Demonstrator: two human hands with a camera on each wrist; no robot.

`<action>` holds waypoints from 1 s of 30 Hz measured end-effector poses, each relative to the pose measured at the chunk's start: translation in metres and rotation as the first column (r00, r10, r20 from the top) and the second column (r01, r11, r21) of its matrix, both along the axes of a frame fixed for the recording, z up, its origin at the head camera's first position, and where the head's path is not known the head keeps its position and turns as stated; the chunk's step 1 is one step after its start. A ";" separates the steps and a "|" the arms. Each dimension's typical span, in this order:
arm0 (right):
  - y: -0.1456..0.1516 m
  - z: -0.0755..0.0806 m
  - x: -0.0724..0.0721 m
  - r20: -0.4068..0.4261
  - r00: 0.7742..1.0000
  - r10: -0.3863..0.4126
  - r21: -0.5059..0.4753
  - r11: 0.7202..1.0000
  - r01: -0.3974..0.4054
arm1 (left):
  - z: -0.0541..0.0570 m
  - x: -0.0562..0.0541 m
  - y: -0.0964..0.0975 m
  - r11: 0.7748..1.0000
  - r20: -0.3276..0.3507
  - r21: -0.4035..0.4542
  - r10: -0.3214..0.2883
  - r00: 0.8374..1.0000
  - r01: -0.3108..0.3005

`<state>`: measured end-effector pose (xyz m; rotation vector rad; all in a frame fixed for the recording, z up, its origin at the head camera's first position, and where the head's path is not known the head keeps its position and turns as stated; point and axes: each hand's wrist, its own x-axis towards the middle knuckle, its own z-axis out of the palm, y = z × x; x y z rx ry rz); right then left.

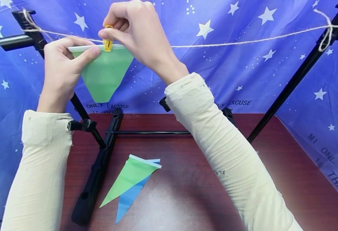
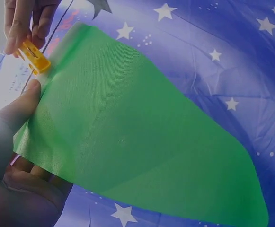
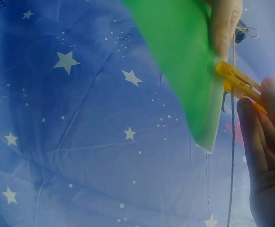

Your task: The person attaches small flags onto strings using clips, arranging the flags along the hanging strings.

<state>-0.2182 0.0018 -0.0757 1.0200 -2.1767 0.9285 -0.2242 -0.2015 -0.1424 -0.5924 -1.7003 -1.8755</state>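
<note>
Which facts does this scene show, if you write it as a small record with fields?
Left hand: holds the green pennant by its white top edge
Right hand: pinches the yellow clothespin
Clothespin position: at the white top edge; grip on string unclear
String: runs between black posts
Table: lime pennant overlapping blue pennant
Backdrop: blue with white stars

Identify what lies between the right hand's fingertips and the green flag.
In the right wrist view, the yellow clip and the string lie between them.
</note>
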 end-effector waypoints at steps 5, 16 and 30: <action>0.000 -0.002 -0.001 0.011 1.000 -0.001 0.008 1.000 0.001 | 0.001 0.001 0.002 1.000 0.001 0.006 -0.008 1.000 0.008; -0.003 -0.004 -0.003 0.031 0.999 -0.004 0.029 1.000 0.004 | 0.002 0.002 0.002 1.000 -0.008 0.018 -0.026 1.000 0.026; -0.003 -0.005 -0.003 0.069 0.997 -0.036 0.130 0.991 0.027 | -0.002 0.002 0.001 0.998 -0.001 0.045 -0.046 0.999 0.046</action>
